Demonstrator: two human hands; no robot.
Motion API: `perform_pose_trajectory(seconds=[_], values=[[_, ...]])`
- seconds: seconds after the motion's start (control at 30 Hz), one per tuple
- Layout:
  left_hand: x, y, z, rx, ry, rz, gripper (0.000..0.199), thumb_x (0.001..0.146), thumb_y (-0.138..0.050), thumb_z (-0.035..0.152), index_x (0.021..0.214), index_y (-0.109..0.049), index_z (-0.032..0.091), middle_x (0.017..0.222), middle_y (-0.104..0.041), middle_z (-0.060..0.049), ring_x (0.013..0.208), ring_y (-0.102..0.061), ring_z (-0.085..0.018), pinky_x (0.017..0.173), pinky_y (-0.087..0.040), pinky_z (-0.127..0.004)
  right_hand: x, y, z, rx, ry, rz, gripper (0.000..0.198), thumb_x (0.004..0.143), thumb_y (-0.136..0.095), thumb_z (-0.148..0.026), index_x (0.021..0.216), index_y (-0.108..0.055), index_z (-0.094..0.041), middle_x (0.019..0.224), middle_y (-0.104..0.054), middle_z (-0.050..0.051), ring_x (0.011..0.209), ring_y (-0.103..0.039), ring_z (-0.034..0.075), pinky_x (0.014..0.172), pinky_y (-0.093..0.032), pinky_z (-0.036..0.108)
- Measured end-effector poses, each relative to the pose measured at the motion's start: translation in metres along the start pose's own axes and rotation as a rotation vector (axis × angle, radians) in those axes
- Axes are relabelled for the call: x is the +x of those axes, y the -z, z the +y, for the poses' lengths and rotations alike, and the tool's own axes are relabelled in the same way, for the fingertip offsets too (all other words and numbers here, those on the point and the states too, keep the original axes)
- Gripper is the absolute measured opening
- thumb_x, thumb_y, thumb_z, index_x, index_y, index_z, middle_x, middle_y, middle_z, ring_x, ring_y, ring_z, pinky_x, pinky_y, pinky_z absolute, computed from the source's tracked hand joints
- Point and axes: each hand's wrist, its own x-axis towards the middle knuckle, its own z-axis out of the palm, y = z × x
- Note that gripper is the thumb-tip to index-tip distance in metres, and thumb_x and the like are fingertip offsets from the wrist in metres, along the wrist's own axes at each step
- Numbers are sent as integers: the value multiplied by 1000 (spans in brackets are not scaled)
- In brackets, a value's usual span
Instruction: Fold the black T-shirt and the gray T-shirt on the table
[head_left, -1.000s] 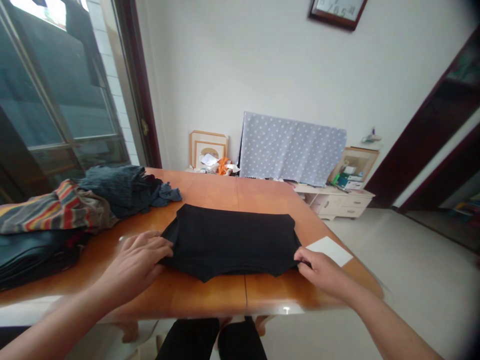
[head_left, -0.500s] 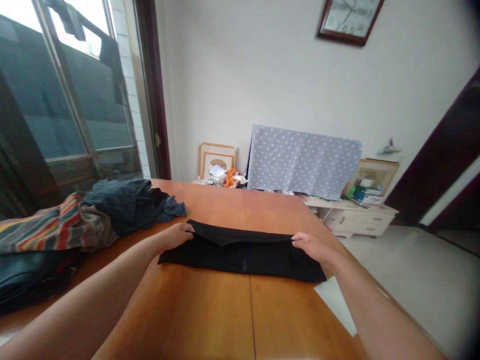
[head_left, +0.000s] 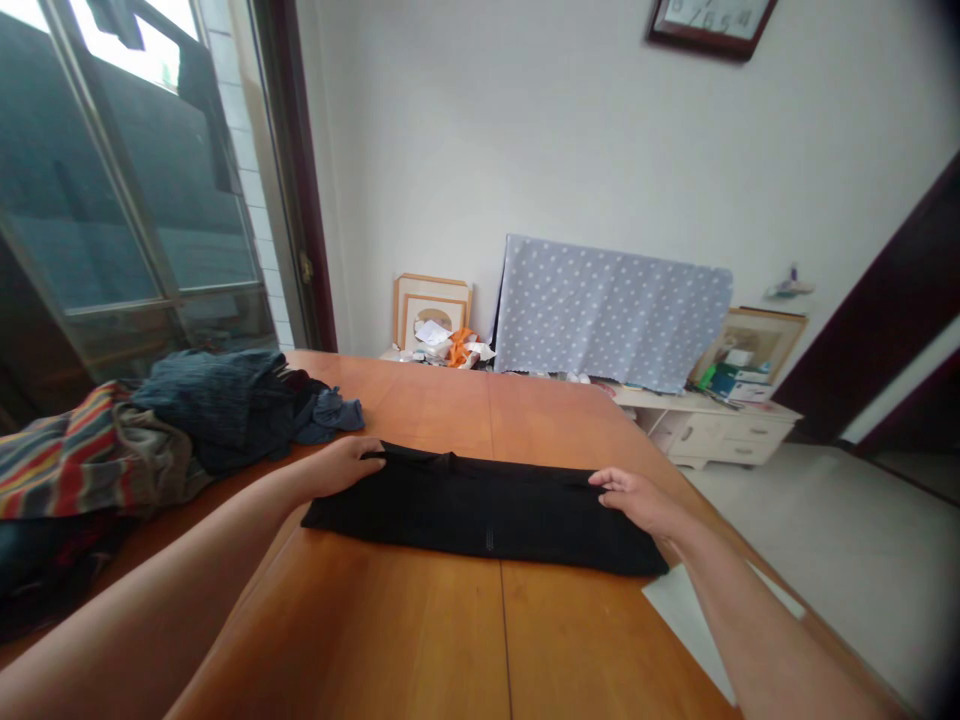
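A black garment (head_left: 480, 510), folded into a long flat strip, lies across the wooden table (head_left: 420, 620) in front of me. Small pale print shows near the middle of its front edge. My left hand (head_left: 351, 464) rests at the strip's far left corner, thumb and fingers slightly apart over the cloth. At the far right corner, my right hand (head_left: 634, 498) has its fingers stretched out and parted from the thumb, touching the cloth. A pale sheet (head_left: 691, 620) lies partly under my right forearm.
Heaped clothes cover the left side: a striped cloth (head_left: 82, 455) and dark blue garments (head_left: 217, 405). Beyond the table stand a polka-dot cloth cover (head_left: 607, 310), picture frames (head_left: 401, 300) and a white cabinet (head_left: 720, 440). The table's right edge drops to the floor.
Both hands have loosened from the garment's far edge, the right fingers spreading. The raised upper layer has come down, leaving the strip flatter. The view has tilted slightly down.
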Motion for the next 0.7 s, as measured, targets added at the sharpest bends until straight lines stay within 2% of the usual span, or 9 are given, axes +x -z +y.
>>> perform_pose_trajectory(seconds=[0.1, 0.17, 0.3, 0.4, 0.47, 0.57, 0.63, 0.7], values=[[9, 1, -1, -56, -12, -26, 45, 80, -54, 61, 91, -72, 21, 96, -73, -5, 94, -65, -27, 87, -47, -33, 10, -1, 1, 31, 23, 48, 36, 66, -67, -30, 101, -71, -23, 105, -74, 8, 96, -67, 25, 89, -50, 36], [12, 0, -5, -92, 61, -52, 53, 78, -54, 69, 86, -72, 20, 90, -72, -6, 90, -65, -27, 82, -48, -33, 12, 0, 6, 27, -5, 63, 35, 66, -69, -34, 99, -71, -22, 102, -74, 7, 94, -67, 25, 88, -50, 36], [5, 2, -19, -330, 381, 11, 77, 75, -42, 86, 94, -70, 17, 72, -65, -5, 69, -60, -22, 61, -43, -31, 5, 0, 19, -20, -121, 135, 35, 72, -67, -44, 99, -71, -22, 99, -75, 5, 95, -67, 26, 86, -50, 36], [-12, 10, -28, -517, 563, 36, 87, 71, -39, 92, 100, -67, 15, 73, -65, -6, 61, -54, -19, 54, -37, -29, 0, 0, 26, 25, -158, 170, 40, 78, -62, -55, 101, -71, -23, 103, -75, 5, 101, -67, 28, 89, -50, 37], [-26, 12, -30, -569, 552, 21, 84, 70, -45, 90, 101, -67, 15, 80, -67, -7, 64, -55, -18, 55, -36, -28, -1, 1, 28, 33, -144, 182, 44, 79, -62, -59, 104, -70, -24, 112, -74, 5, 111, -65, 28, 97, -47, 38], [-41, 6, -29, -528, 374, 34, 68, 65, -70, 73, 103, -66, 17, 91, -68, -5, 78, -59, -20, 62, -39, -26, -1, 1, 30, -6, -150, 141, 54, 76, -66, -59, 118, -66, -26, 122, -70, 6, 118, -62, 29, 102, -45, 39], [-43, -5, -28, -471, 301, 110, 59, 57, -82, 53, 102, -66, 18, 92, -68, -4, 82, -60, -20, 66, -41, -26, -2, 0, 32, -56, -150, 99, 61, 72, -70, -55, 125, -62, -26, 125, -69, 7, 117, -63, 30, 100, -46, 40], [-38, -15, -27, -428, 317, 229, 48, 57, -79, 44, 94, -64, 18, 82, -65, -1, 75, -58, -18, 64, -39, -26, -3, -1, 33, -119, -118, 105, 61, 69, -70, -50, 124, -62, -25, 124, -69, 8, 116, -63, 31, 100, -46, 41]])
